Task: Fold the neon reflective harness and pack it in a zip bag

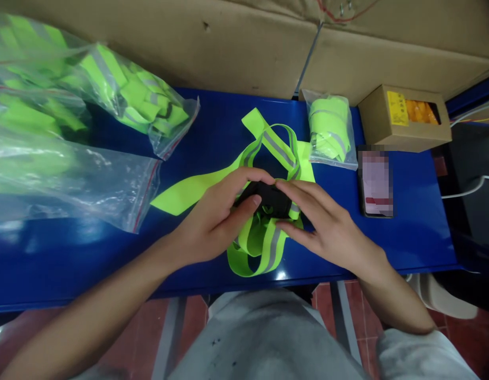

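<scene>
Both hands meet over a black piece [273,196], perhaps a buckle or folded fastener, on a neon yellow-green strap with a grey reflective stripe [273,248]. My left hand [224,208] is closed around the black piece, its thumb lying on top. From the other side my right hand [319,219] curls in, its fingertips at the black piece and its thumb against the strap. Loops of the strap hang toward the table's front edge, and more strap [197,187] spreads out behind and to the left. The palms hide part of the black piece.
Clear zip bags of neon straps [125,97] crowd the blue table's [308,264] left side. Another filled bag [330,126] stands at the back right, beside a cardboard box [403,119] with orange contents. A phone [376,184] lies in front of the box.
</scene>
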The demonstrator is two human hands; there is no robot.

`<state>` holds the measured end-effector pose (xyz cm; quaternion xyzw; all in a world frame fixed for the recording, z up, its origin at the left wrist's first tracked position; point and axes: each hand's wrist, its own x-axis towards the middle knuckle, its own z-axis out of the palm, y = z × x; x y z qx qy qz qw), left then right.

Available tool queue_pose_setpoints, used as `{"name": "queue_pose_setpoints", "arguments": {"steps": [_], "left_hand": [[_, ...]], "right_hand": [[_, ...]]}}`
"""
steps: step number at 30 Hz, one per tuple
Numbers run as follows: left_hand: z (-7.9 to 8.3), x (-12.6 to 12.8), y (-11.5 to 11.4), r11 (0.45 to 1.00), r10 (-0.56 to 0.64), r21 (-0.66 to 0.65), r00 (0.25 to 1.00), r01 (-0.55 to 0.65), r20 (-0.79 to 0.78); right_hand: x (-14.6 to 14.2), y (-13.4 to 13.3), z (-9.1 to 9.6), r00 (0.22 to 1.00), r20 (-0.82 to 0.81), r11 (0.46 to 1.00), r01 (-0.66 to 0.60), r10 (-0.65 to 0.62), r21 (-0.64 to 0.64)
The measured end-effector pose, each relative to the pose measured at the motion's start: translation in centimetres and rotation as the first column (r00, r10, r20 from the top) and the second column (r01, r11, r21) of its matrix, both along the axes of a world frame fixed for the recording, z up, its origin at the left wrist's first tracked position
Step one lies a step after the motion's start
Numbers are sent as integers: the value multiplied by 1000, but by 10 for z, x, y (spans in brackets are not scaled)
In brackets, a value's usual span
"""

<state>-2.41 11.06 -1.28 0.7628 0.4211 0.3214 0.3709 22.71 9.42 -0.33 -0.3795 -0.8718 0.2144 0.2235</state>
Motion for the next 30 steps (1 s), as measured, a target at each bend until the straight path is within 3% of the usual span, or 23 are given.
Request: {"name": "queue_pose_setpoints", "arguments": {"steps": [5,10,15,18,23,30], "left_hand": [[4,-1,3,996,65,-57,996,-62,61],[7,-5,5,992,33,-120,997,-25,65],[14,-1,3,998,-33,56,995,39,-99],[17,-1,1,981,-20,188,982,55,-186],[15,-8,-3,954,21,292,958,66,-284],[13,-13,-7,816,23,509,864,274,-502]], "right_hand": [[0,-1,1,999,2,999,43,-43,-14],[1,-2,3,998,-33,997,60,-61,-41],[2,0,1,998,-29,997,58,-60,-41],[4,1,-1,999,-28,999,27,-27,-27],[7,-2,2,999,-19,999,-37,36,-21],[4,-5,7,995,32,991,-92,95,-98]]}}
